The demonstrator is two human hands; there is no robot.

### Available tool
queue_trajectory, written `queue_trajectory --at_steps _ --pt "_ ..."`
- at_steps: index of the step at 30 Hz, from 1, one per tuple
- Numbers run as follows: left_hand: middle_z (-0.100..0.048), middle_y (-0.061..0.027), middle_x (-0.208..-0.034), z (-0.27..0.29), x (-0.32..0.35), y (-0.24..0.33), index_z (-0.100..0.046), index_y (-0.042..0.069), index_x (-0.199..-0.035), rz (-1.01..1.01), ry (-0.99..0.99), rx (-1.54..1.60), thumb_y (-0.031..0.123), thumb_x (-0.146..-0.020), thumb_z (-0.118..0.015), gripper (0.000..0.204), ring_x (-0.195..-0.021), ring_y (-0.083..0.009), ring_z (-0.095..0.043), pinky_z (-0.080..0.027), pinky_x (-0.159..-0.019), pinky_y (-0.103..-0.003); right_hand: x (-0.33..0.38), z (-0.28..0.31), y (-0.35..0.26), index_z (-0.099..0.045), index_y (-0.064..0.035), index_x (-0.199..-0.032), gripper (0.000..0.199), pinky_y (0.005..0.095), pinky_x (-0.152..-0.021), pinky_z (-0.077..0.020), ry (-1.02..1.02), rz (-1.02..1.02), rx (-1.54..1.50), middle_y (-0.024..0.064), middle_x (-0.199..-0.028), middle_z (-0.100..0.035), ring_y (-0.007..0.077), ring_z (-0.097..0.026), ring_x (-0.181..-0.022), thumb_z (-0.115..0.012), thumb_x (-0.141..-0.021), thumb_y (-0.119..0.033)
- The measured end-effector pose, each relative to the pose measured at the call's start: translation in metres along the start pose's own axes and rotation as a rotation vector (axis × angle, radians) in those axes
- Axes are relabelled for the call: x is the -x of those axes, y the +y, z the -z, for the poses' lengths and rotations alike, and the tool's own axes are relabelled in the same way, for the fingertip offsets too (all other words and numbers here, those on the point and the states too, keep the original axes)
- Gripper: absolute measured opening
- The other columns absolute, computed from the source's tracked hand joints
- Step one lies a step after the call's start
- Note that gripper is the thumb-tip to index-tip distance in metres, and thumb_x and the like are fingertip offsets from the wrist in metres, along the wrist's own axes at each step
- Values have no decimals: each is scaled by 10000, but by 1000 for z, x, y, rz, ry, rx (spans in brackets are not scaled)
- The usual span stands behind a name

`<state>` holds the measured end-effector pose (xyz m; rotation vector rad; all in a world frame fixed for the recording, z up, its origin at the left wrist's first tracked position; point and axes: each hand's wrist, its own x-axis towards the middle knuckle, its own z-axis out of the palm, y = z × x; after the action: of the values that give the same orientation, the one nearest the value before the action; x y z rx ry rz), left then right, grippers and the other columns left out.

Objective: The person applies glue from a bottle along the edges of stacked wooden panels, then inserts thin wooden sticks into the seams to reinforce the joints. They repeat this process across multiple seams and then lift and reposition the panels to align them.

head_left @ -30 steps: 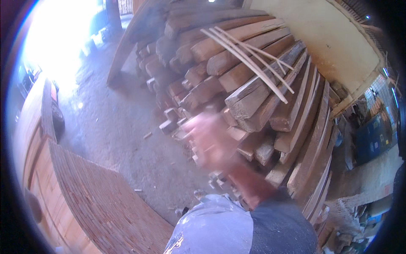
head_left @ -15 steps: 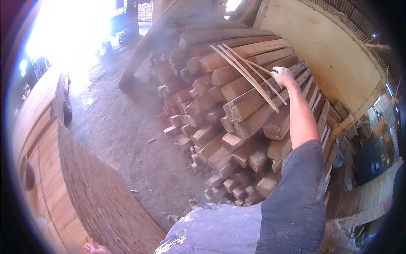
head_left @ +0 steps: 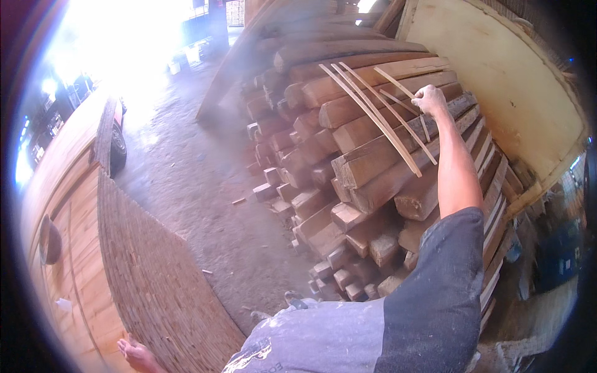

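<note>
My right hand (head_left: pixel 430 101) reaches over the timber pile with its fingers pinched on a thin wooden strip (head_left: pixel 393 81). The free end of this strip points away and to the left, above the timbers. Below it, several long pale strips (head_left: pixel 374 118) lie slantwise across the top of the stacked beams (head_left: pixel 367 165). My left hand (head_left: pixel 138 355) is low at the left, by the edge of a stack of wooden sheets (head_left: pixel 165 292). Its visible fingers are apart and hold nothing I can see.
A dark round bowl-like object (head_left: pixel 51 240) and a small white scrap (head_left: pixel 63 304) lie on the boards at the left. A wheel (head_left: pixel 118 148) shows beyond the sheets. A large cream panel (head_left: pixel 497 87) leans behind the pile. Small offcuts dot the dusty floor (head_left: pixel 186 186).
My right hand has lifted slightly, bringing the pinched strip away from the others on the pile. More of my left hand shows beside the sheets. The view has shifted somewhat to the left.
</note>
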<state>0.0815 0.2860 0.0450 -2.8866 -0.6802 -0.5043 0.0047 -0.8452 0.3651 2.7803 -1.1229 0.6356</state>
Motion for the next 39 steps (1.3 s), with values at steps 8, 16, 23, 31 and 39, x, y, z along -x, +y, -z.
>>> queue_trajectory --at_steps 8,16,23,31,39 --pt "-566 -307 -1640 6 3 -3 -582 -133 -1547 38 -17 -6 337 -1187 -544 594 -1547 -409 -542 -435 -1290 -458 14 -12 -70 -876 -82 -1082 384 493 -987 -609 -305 321 52 231 -1140 -825 401 -801 -1074 -829 -1002 -455" --pt "-708 -267 -1482 57 10 32 -735 -39 -1422 30 -5 170 325 -1136 -646 471 -1359 -414 -695 -569 -1112 -492 49 116 -185 -835 -47 -982 323 333 -560 -375 210 361 -894 -13 -638 -589 73 -484 -615 -711 -1107 -318" --pt "-776 -156 -1387 168 39 159 -563 -57 -1597 -252 -154 1594 135 -1064 -678 578 -1126 -184 -781 -608 -995 -345 294 59 -427 -778 -49 -926 33 423 -628 -541 -318 1574 -697 135 -775 -725 325 -673 -666 -765 -897 -41" --pt "-785 -97 -906 140 40 101 -769 -10 -1112 95 -286 2050 25 -1067 -636 144 -746 -147 -715 -557 -648 -291 389 22 -562 -748 -45 -907 54 399 -575 -481 -393 1770 -794 93 -684 -662 247 -586 -592 -766 -913 6" --pt "-772 -93 -882 138 79 83 -741 -1 -1116 211 -488 1787 78 -1054 -762 102 -708 -184 -699 -548 -647 -339 519 -32 -627 -671 -23 -1300 363 491 -642 -610 -723 1727 -988 205 -864 -739 423 -750 -742 -681 -940 20"
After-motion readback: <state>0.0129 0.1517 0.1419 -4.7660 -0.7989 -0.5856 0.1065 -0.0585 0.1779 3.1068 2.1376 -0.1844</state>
